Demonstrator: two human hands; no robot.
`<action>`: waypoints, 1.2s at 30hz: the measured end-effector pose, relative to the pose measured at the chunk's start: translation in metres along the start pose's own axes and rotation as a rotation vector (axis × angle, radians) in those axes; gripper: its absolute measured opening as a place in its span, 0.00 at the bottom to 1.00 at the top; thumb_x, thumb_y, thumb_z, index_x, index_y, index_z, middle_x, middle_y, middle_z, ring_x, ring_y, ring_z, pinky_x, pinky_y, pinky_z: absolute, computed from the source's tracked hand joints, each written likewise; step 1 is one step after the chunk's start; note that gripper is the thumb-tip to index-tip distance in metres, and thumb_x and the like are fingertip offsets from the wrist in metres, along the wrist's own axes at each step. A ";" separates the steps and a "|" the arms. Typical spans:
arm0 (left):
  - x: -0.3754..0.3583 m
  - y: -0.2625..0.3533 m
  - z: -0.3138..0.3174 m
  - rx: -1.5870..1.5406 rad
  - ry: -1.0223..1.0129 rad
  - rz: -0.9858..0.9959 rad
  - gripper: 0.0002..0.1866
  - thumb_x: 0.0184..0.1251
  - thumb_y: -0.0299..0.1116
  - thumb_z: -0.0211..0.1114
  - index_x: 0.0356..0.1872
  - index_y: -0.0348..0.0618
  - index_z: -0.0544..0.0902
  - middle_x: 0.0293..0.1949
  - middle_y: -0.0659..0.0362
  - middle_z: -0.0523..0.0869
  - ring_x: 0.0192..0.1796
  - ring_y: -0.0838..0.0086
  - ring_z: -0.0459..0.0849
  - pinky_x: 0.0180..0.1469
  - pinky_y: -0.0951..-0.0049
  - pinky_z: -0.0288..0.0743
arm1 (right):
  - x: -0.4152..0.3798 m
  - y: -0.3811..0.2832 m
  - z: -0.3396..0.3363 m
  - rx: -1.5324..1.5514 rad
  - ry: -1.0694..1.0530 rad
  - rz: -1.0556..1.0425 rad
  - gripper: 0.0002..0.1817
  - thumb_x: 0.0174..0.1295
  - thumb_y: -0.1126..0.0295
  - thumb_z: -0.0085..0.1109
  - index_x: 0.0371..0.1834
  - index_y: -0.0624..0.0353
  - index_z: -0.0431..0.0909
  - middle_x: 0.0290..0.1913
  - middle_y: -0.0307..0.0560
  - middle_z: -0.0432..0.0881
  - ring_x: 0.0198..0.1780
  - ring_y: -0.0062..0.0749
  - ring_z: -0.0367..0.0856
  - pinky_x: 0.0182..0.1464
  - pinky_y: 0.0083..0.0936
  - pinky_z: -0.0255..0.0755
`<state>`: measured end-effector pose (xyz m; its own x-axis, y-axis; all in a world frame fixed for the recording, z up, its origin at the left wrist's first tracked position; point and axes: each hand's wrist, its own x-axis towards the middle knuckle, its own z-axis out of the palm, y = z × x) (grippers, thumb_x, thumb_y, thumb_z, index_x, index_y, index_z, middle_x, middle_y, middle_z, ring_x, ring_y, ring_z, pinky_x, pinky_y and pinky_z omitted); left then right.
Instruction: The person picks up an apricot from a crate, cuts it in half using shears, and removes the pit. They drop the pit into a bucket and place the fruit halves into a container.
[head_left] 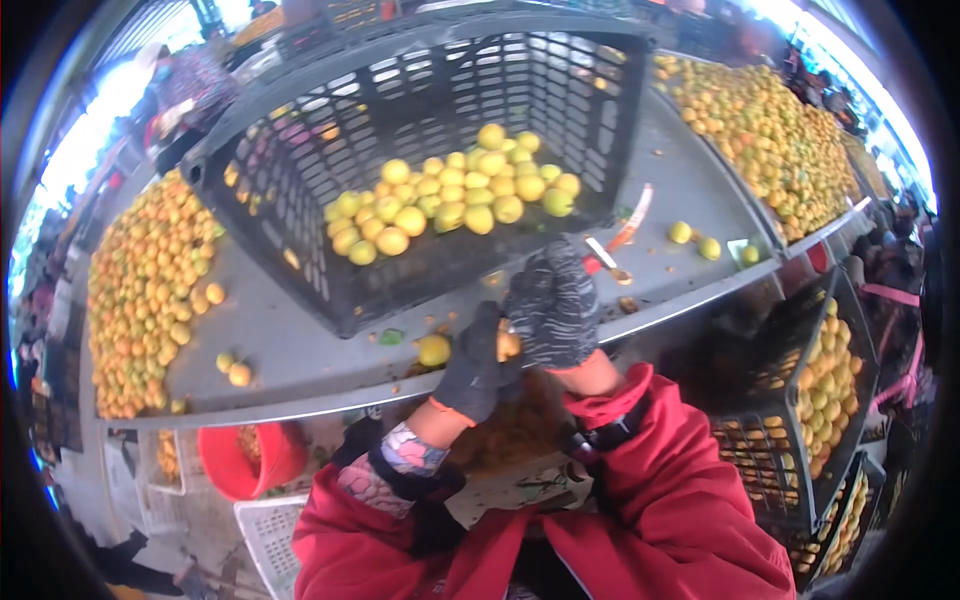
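An apricot-like fruit is gripped by the gloved left hand near the front edge of the metal table; whether the red-handled tool is gripped by the gloved right hand cannot be told. The fruit could be dropped if squeezed unevenly, and the loose yellow fruit could be nudged off by the left wrist.

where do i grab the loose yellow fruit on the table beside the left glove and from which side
Probably around its middle, from above: the yellow fruit is round, its top lies uncovered, and the table blocks its underside. The left hand is nearest.
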<state>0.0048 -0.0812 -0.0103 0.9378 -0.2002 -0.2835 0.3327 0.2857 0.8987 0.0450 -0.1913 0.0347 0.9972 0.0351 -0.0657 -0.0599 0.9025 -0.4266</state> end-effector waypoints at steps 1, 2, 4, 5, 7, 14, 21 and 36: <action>-0.006 0.013 0.005 -0.127 0.010 -0.137 0.26 0.72 0.64 0.47 0.23 0.55 0.70 0.12 0.66 0.64 0.12 0.77 0.60 0.16 0.74 0.51 | -0.002 -0.002 0.003 0.004 -0.056 -0.002 0.12 0.71 0.62 0.56 0.28 0.48 0.69 0.18 0.31 0.66 0.17 0.21 0.65 0.17 0.20 0.58; -0.010 0.023 0.010 -0.252 0.031 -0.274 0.27 0.72 0.65 0.47 0.22 0.56 0.69 0.11 0.67 0.63 0.12 0.78 0.59 0.16 0.74 0.50 | -0.003 -0.004 0.004 0.011 -0.115 0.004 0.12 0.71 0.63 0.56 0.28 0.48 0.69 0.18 0.32 0.66 0.17 0.21 0.66 0.18 0.21 0.59; -0.012 0.031 0.013 -0.346 0.015 -0.366 0.26 0.72 0.64 0.47 0.21 0.57 0.69 0.11 0.68 0.61 0.12 0.79 0.58 0.17 0.76 0.49 | -0.003 -0.003 0.000 -0.003 -0.103 0.007 0.13 0.72 0.63 0.55 0.27 0.48 0.68 0.18 0.31 0.66 0.17 0.21 0.66 0.18 0.20 0.59; -0.013 0.031 0.013 -0.386 -0.010 -0.385 0.26 0.72 0.63 0.47 0.21 0.57 0.69 0.11 0.69 0.61 0.12 0.79 0.58 0.17 0.77 0.49 | -0.002 -0.002 -0.002 -0.009 -0.098 0.014 0.13 0.72 0.63 0.54 0.27 0.48 0.68 0.18 0.31 0.66 0.18 0.21 0.66 0.18 0.20 0.58; -0.013 0.032 0.011 -0.461 -0.060 -0.431 0.25 0.72 0.63 0.47 0.21 0.58 0.69 0.11 0.69 0.61 0.12 0.80 0.58 0.17 0.77 0.49 | -0.001 -0.001 -0.003 -0.042 -0.141 0.003 0.13 0.72 0.62 0.54 0.27 0.48 0.68 0.19 0.31 0.66 0.19 0.20 0.66 0.19 0.20 0.60; -0.005 0.016 -0.001 -0.658 -0.172 -0.545 0.25 0.73 0.63 0.46 0.22 0.57 0.71 0.11 0.70 0.61 0.11 0.80 0.58 0.15 0.78 0.51 | 0.000 0.005 -0.009 -0.084 -0.122 -0.016 0.19 0.73 0.57 0.52 0.22 0.47 0.66 0.18 0.31 0.62 0.20 0.22 0.63 0.23 0.22 0.60; -0.007 0.024 -0.010 -0.618 -0.311 -0.560 0.26 0.73 0.65 0.44 0.23 0.57 0.70 0.12 0.70 0.58 0.12 0.80 0.56 0.16 0.76 0.46 | 0.005 0.005 -0.016 -0.059 -0.136 0.047 0.19 0.70 0.57 0.56 0.20 0.47 0.66 0.18 0.31 0.62 0.19 0.22 0.63 0.20 0.24 0.59; -0.011 0.027 -0.002 -0.545 -0.244 -0.479 0.21 0.76 0.58 0.42 0.31 0.57 0.73 0.14 0.70 0.64 0.13 0.82 0.59 0.17 0.78 0.50 | -0.006 0.005 -0.011 -0.100 -0.259 0.121 0.16 0.71 0.59 0.55 0.26 0.50 0.67 0.19 0.32 0.63 0.20 0.22 0.65 0.22 0.22 0.61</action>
<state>0.0031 -0.0690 0.0160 0.6516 -0.6022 -0.4614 0.7585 0.5249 0.3861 0.0387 -0.1922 0.0232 0.9601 0.2592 0.1051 -0.1699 0.8390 -0.5169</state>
